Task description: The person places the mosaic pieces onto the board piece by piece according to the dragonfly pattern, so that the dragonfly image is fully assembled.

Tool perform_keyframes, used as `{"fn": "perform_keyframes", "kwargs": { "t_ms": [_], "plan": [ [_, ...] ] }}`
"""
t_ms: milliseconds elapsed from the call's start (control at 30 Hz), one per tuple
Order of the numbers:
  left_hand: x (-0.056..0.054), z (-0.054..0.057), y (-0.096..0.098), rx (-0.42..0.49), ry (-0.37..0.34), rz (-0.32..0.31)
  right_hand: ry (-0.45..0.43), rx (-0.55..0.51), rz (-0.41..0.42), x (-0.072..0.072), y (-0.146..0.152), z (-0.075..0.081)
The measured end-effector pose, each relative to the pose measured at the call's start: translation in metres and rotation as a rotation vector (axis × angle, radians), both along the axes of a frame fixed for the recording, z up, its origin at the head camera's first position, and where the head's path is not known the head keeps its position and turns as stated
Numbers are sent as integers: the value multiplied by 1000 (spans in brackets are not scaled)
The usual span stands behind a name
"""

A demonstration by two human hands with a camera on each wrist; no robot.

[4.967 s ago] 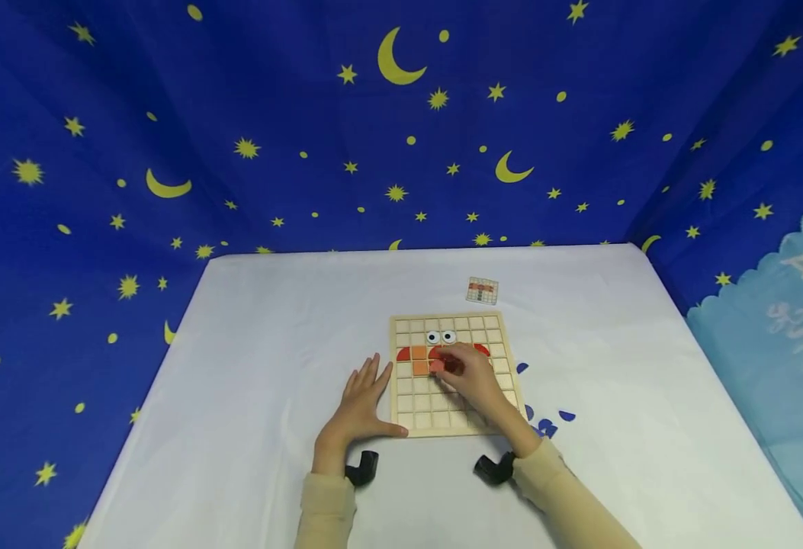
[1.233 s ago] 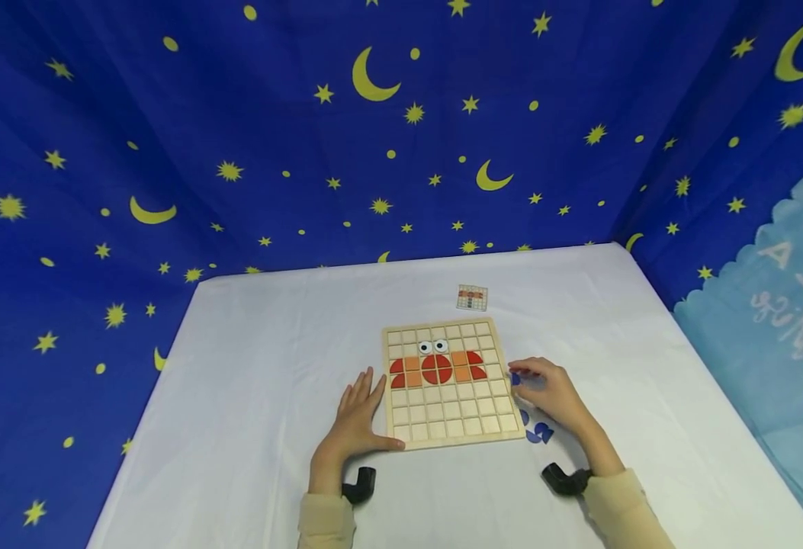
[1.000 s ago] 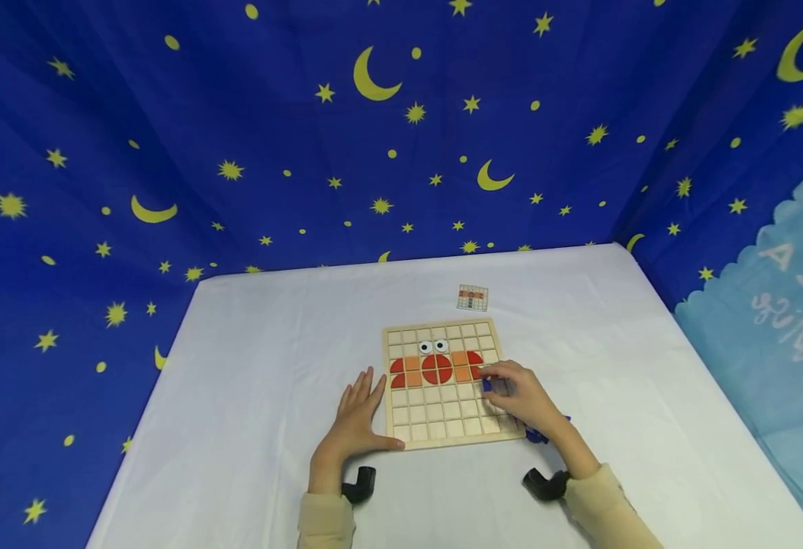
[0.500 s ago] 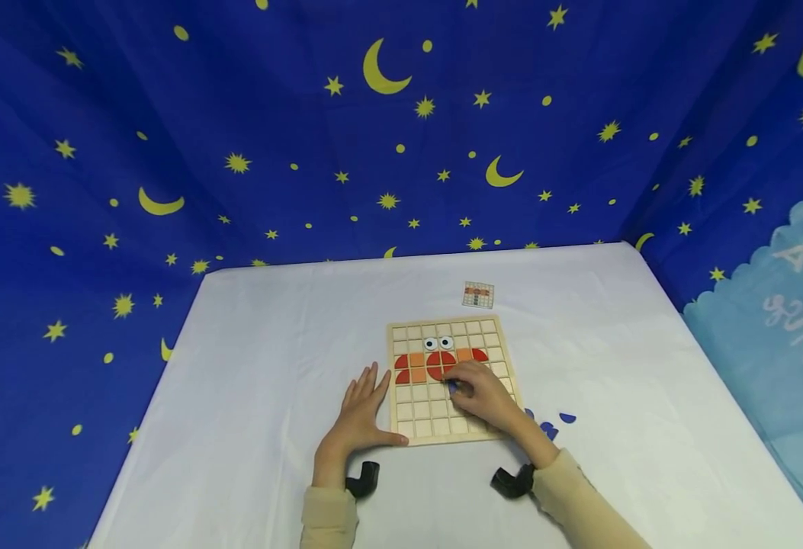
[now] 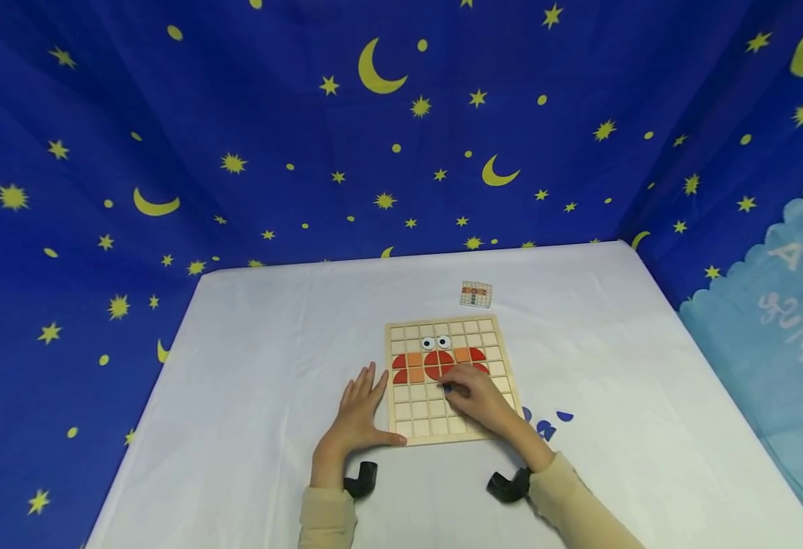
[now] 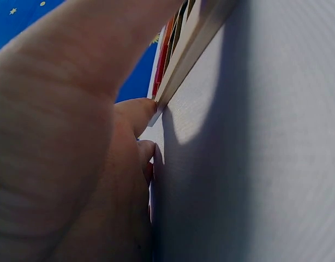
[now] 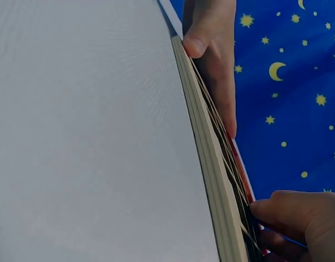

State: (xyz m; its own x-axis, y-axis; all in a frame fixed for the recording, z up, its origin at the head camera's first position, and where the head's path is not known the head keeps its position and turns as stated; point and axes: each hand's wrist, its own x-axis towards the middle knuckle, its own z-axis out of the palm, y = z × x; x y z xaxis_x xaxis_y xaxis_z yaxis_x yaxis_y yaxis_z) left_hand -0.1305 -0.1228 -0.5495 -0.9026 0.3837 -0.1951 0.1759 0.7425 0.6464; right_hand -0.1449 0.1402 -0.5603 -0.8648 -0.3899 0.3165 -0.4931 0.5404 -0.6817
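Observation:
A wooden grid board (image 5: 419, 410) lies on the white table, with red quarter-round pieces, orange square tiles (image 5: 415, 374) and two round eye pieces (image 5: 428, 343) set in it. Its thick wooden side shows in the right wrist view. My left hand (image 5: 356, 415) is spread along the board's left side, the thumb at the near left corner and fingertips by the edge. Just below the central red circle (image 5: 435, 364), my right hand (image 5: 480, 400) pinches a small blue piece (image 5: 448, 388), mostly hidden by the fingers. The hand also covers part of the right-hand tiles.
Several loose blue half-round pieces (image 5: 564, 416) lie right of the board, near its lower right corner. Beyond the board's far edge sits a small card (image 5: 476, 294) printed with a grid pattern. A blue curtain (image 5: 291, 114) with moons and stars stands behind the table.
The right hand has left a red piece on the board, picked up a blue piece from the table at the right, and carried it left below the red circle. The left hand stays in place.

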Motion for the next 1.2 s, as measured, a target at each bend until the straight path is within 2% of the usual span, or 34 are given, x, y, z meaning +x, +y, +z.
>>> {"fn": "perform_keyframes", "kwargs": {
  "t_ms": [100,200,367,467,567,667,767,833,933,1200],
  "plan": [
    [-1,1,1,8,5,4,9,-24,-4,1,1,3],
    [-2,4,0,7,5,8,42,-34,-45,6,5,10],
    [-1,7,-1,25,16,7,34,-47,-146,21,27,20],
    [1,5,-2,27,28,5,43,-11,-238,33,47,24],
    [3,3,-2,24,28,8,57,73,-399,49,67,26],
    [5,2,-3,31,24,10,21,151,-639,69,82,27],
    [7,1,-4,31,19,10,-47,161,-841,87,92,26],
    [7,1,-5,28,18,10,-75,130,-908,95,95,23],
    [7,1,-6,30,21,7,-81,78,-923,100,99,18],
    [4,0,-2,26,14,1,-36,25,-866,98,103,13]
  ]
}}
